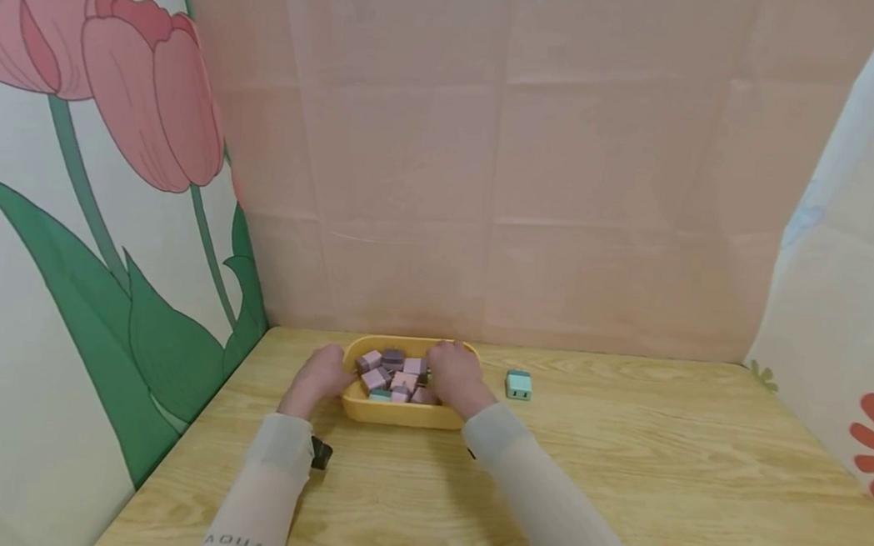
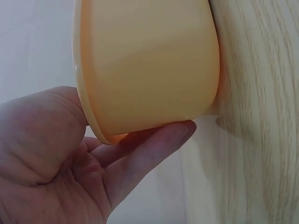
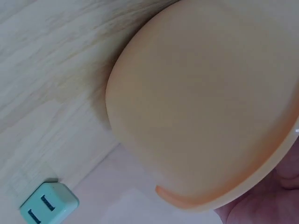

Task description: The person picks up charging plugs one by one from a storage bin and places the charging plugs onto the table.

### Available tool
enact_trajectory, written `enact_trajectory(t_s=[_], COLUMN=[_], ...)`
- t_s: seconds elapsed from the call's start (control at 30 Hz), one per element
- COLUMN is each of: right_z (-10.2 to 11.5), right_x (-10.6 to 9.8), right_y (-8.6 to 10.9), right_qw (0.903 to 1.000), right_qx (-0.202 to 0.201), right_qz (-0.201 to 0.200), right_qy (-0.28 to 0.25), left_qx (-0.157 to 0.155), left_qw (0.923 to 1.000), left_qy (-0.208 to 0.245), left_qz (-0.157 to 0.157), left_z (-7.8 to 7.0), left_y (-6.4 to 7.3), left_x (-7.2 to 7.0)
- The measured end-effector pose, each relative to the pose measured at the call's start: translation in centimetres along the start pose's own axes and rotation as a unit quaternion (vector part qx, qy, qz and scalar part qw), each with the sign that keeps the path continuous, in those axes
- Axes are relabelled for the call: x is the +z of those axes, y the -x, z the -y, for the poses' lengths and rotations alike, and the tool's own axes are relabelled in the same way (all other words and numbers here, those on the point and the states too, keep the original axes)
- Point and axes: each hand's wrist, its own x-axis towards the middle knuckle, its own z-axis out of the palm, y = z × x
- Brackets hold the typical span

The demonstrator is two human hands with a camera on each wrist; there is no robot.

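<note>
A yellow oval tub (image 1: 406, 416) stands near the back of the table, filled with several small two-tone blocks (image 1: 404, 381), mostly pink and purple, one of them teal. My left hand (image 1: 323, 372) grips its left end; in the left wrist view, the fingers (image 2: 140, 158) lie along the outer wall below the rim. My right hand (image 1: 457, 374) reaches over the right end, with its fingertips down inside among the blocks. The tub's wall hides those fingers in the right wrist view, so I cannot tell whether they hold a block.
A teal two-tone block with two dark slots (image 1: 518, 386) sits on the wooden table (image 1: 620, 468), right of the tub. Behind the table hangs a pink cloth (image 1: 534, 162). A tulip-printed panel (image 1: 132, 229) borders the left side, and a flower-printed one (image 1: 839, 331) the right.
</note>
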Motion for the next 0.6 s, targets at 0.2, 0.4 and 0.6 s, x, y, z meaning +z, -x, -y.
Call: enact_trajectory(t_s=[0.2,0.4,0.6], right_z=[-0.8,-1.2,-1.6], right_x=[0.1,-0.1,-0.4], right_y=[0.4,0.8,1.1], right_qw=[0.9997,0.9985,0.9983], right_qx=[0.005,0.005,0.009], right_qz=[0.019,0.032,0.034], right_qy=[-0.018,-0.044,-0.047], left_qx=[0.019,0.018,0.023], left_qw=[0.9998,0.9997,0.9997], left_qy=[-0.002,0.009,0.005], left_qz=[-0.008,-0.011,-0.009], left_z=[-0.5,-0.7,-0.5], left_y=[0.0,0.0,0.0], left_x=[0.4,0.5,0.4])
